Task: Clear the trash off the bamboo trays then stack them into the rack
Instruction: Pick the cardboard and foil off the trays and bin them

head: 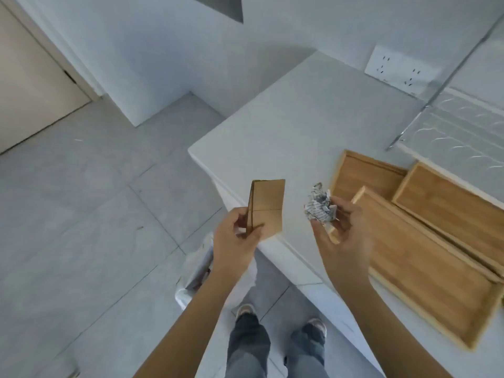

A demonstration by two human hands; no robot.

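My left hand (240, 238) holds a folded piece of brown cardboard (268, 207) upright over the counter's corner. My right hand (341, 230) grips a crumpled ball of printed paper (320, 204) just left of the trays. Three bamboo trays lie on the white counter at the right: a long near tray (425, 271), a far left tray (365, 174) partly under the others, and a right tray (452, 203). None of the trays shows any trash inside. A wire dish rack (463, 132) stands behind the trays.
A bin lined with a white plastic bag (197, 271) sits on the floor below my left arm, beside the counter edge (218, 184). A wall socket (401, 69) is at the back. My feet stand on grey floor tiles.
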